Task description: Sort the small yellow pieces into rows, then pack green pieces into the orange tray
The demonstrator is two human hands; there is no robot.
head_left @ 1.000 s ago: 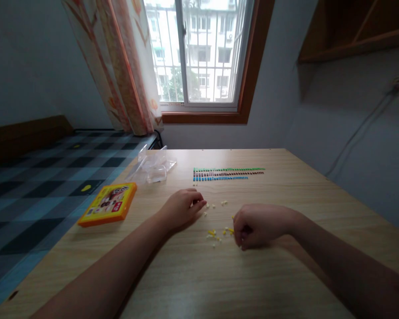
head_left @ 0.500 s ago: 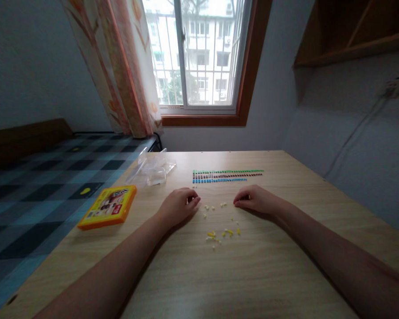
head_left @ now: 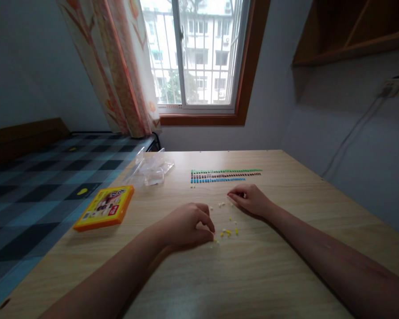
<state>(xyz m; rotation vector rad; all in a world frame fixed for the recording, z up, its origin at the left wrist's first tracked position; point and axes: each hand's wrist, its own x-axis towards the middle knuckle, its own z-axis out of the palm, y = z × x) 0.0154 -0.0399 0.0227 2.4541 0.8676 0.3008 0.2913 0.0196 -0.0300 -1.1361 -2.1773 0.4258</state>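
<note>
Orange box: red label on yellow cover, unreadable. Left hand narrow, beside yellow pieces; right hand narrow, near cream pieces. Holding: cannot tell.

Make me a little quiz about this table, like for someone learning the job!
1. True or false: the blue row is shorter than the green row.
2. Which is nearest the left hand? A: the orange box. B: the loose yellow pieces. C: the curtain.
3. Fill in: the clear plastic lies toward the ____ side of the table.

Key: 1. true; 2. B; 3. left.
</note>
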